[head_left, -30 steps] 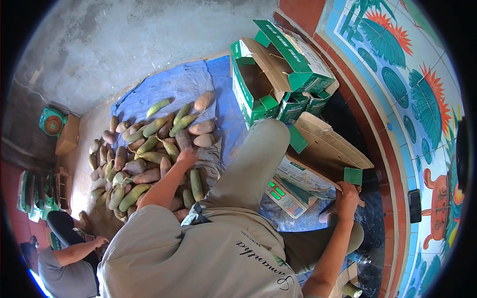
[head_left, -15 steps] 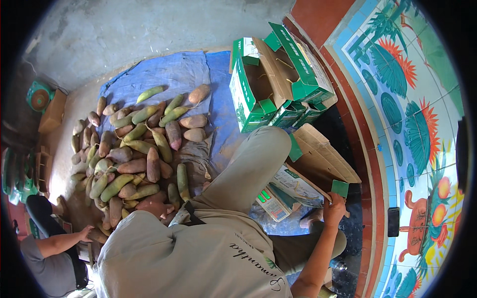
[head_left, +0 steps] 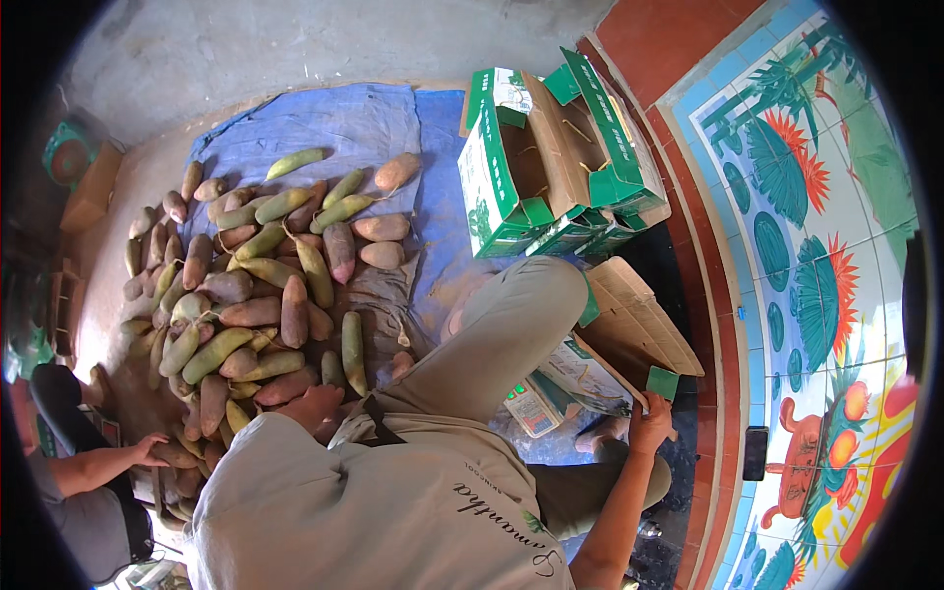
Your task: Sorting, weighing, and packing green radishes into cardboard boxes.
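Observation:
My right hand point(head_left: 649, 425) is closed on the rim of an open carton point(head_left: 644, 324), brown inside with green flaps. The carton tilts beside my bent knee, resting over or against a digital scale point(head_left: 532, 408) with a lit green display. My left hand point(head_left: 313, 405) shows partly past my sleeve, low by the pile's near edge. It lies against a reddish radish point(head_left: 286, 385); its fingers are too hidden to tell their grip. Green and reddish-purple radishes point(head_left: 251, 313) form a large pile on the left.
A blue tarp point(head_left: 369, 123) spreads under the pile. Open green-and-white cartons point(head_left: 497, 187) stand stacked ahead, by a painted tile wall point(head_left: 777, 246). At the left edge, a co-worker's hand point(head_left: 149, 449) touches a radish. A dark phone-like object point(head_left: 755, 453) is at the wall.
The view has shifted slightly. My left hand shows more clearly beside the reddish radish. My right hand keeps hold of the carton. The co-worker's hand stays at the pile.

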The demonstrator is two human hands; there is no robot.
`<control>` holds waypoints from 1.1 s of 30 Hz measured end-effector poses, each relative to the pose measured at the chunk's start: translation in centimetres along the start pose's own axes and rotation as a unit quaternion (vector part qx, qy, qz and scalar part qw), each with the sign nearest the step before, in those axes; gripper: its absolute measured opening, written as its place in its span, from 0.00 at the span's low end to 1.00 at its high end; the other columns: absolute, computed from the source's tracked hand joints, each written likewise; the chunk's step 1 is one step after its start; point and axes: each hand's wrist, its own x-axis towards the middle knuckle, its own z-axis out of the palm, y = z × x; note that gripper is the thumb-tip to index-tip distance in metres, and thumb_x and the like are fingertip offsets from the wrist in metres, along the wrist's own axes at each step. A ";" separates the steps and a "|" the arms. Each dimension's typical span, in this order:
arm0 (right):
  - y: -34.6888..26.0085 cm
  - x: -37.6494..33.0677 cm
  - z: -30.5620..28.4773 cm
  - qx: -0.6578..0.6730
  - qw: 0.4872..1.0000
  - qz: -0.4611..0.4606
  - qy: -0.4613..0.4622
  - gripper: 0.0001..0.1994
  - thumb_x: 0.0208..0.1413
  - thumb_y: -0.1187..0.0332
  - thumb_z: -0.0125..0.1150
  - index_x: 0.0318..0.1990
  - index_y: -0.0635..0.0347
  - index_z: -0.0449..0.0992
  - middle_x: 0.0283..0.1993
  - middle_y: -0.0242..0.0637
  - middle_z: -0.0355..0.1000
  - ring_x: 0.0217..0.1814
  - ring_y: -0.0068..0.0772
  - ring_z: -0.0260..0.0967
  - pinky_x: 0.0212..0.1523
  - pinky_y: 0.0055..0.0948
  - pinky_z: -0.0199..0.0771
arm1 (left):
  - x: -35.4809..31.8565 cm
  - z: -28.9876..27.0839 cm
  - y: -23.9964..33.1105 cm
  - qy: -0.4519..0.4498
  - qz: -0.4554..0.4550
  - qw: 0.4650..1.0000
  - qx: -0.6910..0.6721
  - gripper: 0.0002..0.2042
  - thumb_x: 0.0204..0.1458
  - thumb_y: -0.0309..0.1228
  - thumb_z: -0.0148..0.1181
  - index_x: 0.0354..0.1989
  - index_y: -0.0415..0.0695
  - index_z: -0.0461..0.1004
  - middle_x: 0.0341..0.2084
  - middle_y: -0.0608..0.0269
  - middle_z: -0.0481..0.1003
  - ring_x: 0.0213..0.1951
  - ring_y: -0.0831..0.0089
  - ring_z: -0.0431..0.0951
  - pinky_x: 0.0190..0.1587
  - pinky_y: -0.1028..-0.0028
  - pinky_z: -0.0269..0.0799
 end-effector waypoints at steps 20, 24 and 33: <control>0.2 0.0 0.4 -0.009 1.000 0.000 0.011 0.09 0.37 0.75 0.62 0.30 0.57 0.72 0.29 0.41 0.70 0.34 0.49 0.68 0.36 0.41 0.66 | 0.9 0.3 1.4 0.009 0.023 0.993 0.117 0.22 0.35 0.34 0.66 0.43 0.44 0.73 0.37 0.58 0.74 0.42 0.60 0.77 0.40 0.63 0.73; 0.1 0.1 0.3 -0.010 1.000 0.011 0.000 0.08 0.37 0.75 0.62 0.29 0.57 0.73 0.29 0.41 0.70 0.35 0.49 0.68 0.37 0.41 0.66 | 1.8 1.3 -0.7 0.017 -0.002 0.998 0.065 0.22 0.36 0.32 0.65 0.43 0.44 0.71 0.35 0.56 0.75 0.41 0.58 0.77 0.39 0.62 0.74; 0.1 0.2 0.4 -0.011 1.000 0.017 -0.001 0.08 0.37 0.76 0.60 0.29 0.57 0.72 0.29 0.41 0.70 0.34 0.48 0.67 0.36 0.41 0.66 | 0.0 -0.4 -1.6 -0.091 0.002 0.994 0.059 0.21 0.39 0.37 0.64 0.42 0.41 0.73 0.39 0.54 0.76 0.43 0.59 0.77 0.40 0.61 0.74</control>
